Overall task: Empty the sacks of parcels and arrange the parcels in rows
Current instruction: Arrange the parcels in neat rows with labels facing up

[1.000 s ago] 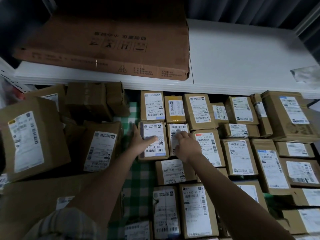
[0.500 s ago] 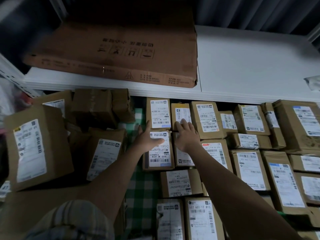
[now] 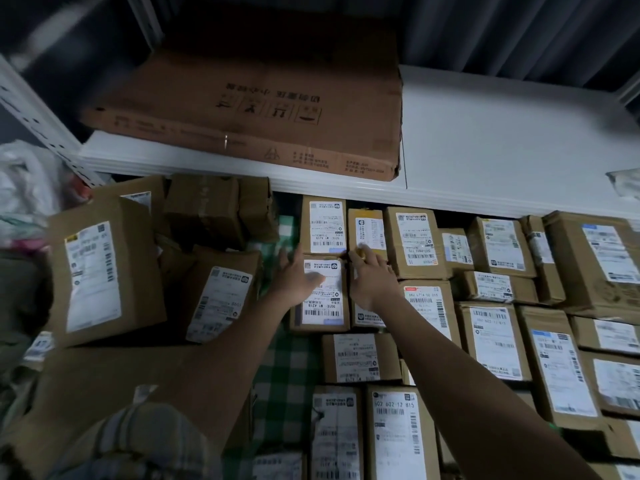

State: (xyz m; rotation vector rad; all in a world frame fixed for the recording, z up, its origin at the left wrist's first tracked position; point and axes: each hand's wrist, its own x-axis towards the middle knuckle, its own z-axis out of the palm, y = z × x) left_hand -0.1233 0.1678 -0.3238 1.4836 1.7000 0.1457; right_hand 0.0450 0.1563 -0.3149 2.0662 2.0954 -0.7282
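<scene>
My left hand [image 3: 300, 279] lies flat on the labelled parcel [image 3: 321, 294], fingers straight, gripping nothing. My right hand [image 3: 374, 279] presses the narrower parcel [image 3: 367, 317] just beside it, both lying lengthways away from me

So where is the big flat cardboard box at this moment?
In the head view the big flat cardboard box lies on the left part of the white shelf, above and behind the rows of parcels.

A large flat carton [image 3: 249, 109] lies on a white shelf [image 3: 502, 140]; green checked cloth [image 3: 287, 386] below
</scene>
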